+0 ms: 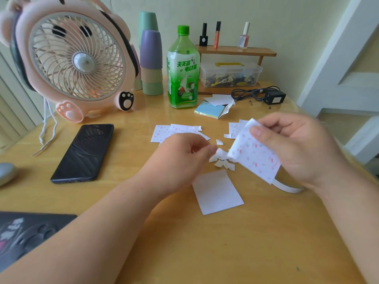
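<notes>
My right hand (297, 148) pinches a white paper sheet (254, 154) with small red marks, tilted above the wooden table (205, 253). My left hand (184, 154) has its fingers curled, fingertips at a small torn white scrap (214, 157) beside the sheet's lower corner. Several little torn scraps (224, 163) lie in a pile just under the hands. A plain white square of paper (217, 191) lies flat below them. More printed sheets (174, 132) lie behind my left hand.
A black phone (84, 152) lies at left, a pink fan (75, 56) behind it. Stacked cups (150, 56), a green bottle (183, 70), a sticky-note pad (209, 109), a black adapter with cable (272, 97) and a wooden shelf (235, 51) with a clear box stand at the back.
</notes>
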`<state>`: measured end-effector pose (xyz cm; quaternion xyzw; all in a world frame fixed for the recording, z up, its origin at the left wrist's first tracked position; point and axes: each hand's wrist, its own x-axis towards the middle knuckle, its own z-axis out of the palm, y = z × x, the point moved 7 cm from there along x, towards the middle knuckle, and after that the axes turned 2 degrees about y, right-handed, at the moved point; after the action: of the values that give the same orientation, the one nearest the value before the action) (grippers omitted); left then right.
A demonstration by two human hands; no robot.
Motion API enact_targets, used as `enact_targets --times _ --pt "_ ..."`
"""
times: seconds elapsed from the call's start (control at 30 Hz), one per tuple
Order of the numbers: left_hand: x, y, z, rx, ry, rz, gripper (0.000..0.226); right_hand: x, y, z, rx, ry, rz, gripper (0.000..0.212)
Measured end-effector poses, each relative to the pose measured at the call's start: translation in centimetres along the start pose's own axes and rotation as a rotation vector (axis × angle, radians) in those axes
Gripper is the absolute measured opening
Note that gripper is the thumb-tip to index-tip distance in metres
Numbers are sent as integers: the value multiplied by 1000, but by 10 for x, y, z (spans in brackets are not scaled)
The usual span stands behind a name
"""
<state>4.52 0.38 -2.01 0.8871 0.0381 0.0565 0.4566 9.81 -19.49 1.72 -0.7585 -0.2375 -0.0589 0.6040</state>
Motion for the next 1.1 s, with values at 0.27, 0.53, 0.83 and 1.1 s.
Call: enact_targets --times 0.27,0.53,0.83,1.1 --pt "-3 -3 21 500 -258 -41 48 4 20 -13 205 211 262 12" --pt "3 -3 24 371 -211 -60 7 0 21 -1 319 121 347 18" --pt "3 -8 12 -225 5 -141 7 -22 5 42 428 -544 274 24" --pt "-4 -13 24 -598 -61 -235 29 -18 13 39 270 -441 309 9"
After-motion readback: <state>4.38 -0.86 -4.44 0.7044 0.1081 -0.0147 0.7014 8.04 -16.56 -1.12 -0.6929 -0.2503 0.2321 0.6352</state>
